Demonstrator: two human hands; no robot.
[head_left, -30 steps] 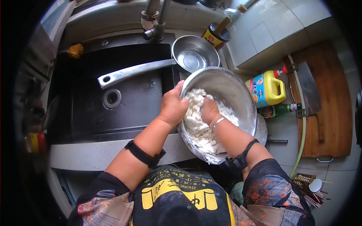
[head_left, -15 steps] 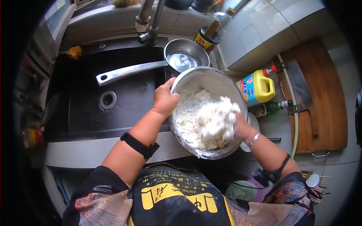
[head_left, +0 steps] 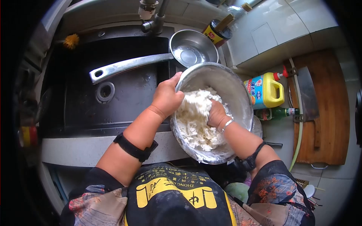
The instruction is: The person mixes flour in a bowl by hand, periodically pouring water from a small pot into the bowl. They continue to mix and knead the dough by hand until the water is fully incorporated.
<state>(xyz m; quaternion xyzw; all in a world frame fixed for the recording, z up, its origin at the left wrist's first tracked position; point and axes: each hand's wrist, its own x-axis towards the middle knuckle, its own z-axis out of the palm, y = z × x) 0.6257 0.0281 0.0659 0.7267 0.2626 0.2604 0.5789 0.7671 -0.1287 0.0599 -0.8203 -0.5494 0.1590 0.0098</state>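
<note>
A metal bowl (head_left: 235, 84) dusted with flour stands tilted at the counter's edge. My left hand (head_left: 167, 97) grips its left rim, thumb toward the inside and fingers outside. Inside the bowl lies shaggy white dough (head_left: 200, 130), loose and flaky, partly blurred by motion. My right hand (head_left: 217, 113) reaches in from the right with its fingers curled into the dough, the fingertips hidden by it. Behind the bowl, a steel saucepan (head_left: 177, 49) with a little liquid in it stretches its long handle over the sink.
The dark sink (head_left: 124, 113) is on the left, under a faucet (head_left: 152, 25). To the right stand a yellow detergent jug (head_left: 269, 90) and a green bottle (head_left: 277, 113) lying on its side. A cleaver (head_left: 309, 92) hangs before a wooden cutting board (head_left: 332, 124).
My right hand has moved left and deeper into the bowl, carrying the dough from the right side toward the left wall. My left hand keeps its hold on the rim.
</note>
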